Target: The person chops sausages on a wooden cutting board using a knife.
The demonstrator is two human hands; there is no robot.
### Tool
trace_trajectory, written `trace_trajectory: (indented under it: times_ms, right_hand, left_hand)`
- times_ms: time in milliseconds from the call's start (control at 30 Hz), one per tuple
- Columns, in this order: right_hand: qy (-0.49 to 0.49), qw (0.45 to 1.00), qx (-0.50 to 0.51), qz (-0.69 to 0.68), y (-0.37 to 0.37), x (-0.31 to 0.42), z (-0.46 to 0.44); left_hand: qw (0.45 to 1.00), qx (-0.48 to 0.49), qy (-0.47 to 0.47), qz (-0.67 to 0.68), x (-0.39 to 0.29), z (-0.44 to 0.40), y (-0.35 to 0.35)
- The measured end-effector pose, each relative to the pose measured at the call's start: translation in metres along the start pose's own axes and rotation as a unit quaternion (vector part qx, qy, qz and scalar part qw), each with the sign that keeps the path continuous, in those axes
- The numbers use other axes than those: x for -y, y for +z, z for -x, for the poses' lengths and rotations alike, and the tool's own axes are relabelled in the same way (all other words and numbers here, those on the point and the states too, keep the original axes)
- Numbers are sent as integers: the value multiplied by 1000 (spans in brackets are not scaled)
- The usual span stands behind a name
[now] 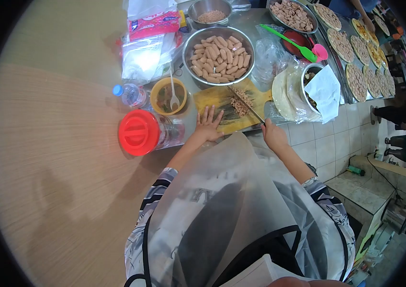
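Observation:
My right hand (275, 136) is closed round the handle of a knife (247, 105). Its blade lies across a heap of chopped, pale brown pieces (242, 104) on a yellow, dark-streaked cutting board (222, 103). Fingers spread, my left hand (208, 125) rests flat on the board's lower left part and holds nothing. Just behind the board is a steel bowl (187, 62) full of short sausage pieces (219, 57). A yellow bowl (154, 98) with a white spoon (174, 95) in it stands left of the board.
Left are a red-lidded jar (139, 132), a bottle (133, 95) and plastic packs (152, 52). Right stand flatbreads (284, 93) and a pot under white paper (324, 91). A green spatula (291, 43), topped rounds (356, 81) and another person's arm (363, 12) are farther back.

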State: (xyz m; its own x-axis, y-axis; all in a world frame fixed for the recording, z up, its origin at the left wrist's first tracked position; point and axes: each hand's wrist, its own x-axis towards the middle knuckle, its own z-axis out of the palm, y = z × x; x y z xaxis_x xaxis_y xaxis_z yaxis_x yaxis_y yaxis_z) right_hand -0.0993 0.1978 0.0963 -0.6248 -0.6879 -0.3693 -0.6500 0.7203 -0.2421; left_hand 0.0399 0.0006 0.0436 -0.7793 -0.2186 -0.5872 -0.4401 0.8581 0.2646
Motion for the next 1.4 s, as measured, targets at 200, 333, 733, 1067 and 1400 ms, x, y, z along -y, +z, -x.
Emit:
trace_trajectory:
  times_ms: [200,333,733,1067,1400]
  right_hand:
    - [12,1000,8,3,-1,3,-1]
    - [18,1000,25,1,5,3,-2]
    - [-11,999,-11,-50,20,-6,-5]
    - [-25,999,-24,-37,18,1,4]
    - [-8,998,1,-63,36,-10,-5]
  left_hand:
    - [1000,1,2,2,1,0,0]
    - [1000,5,0,3,0,-1,0]
    - [1000,-5,2,-1,1,-1,2]
    - [1000,-7,-6,-3,-1,0,0]
    - [1000,8,-13,0,-4,2,-4]
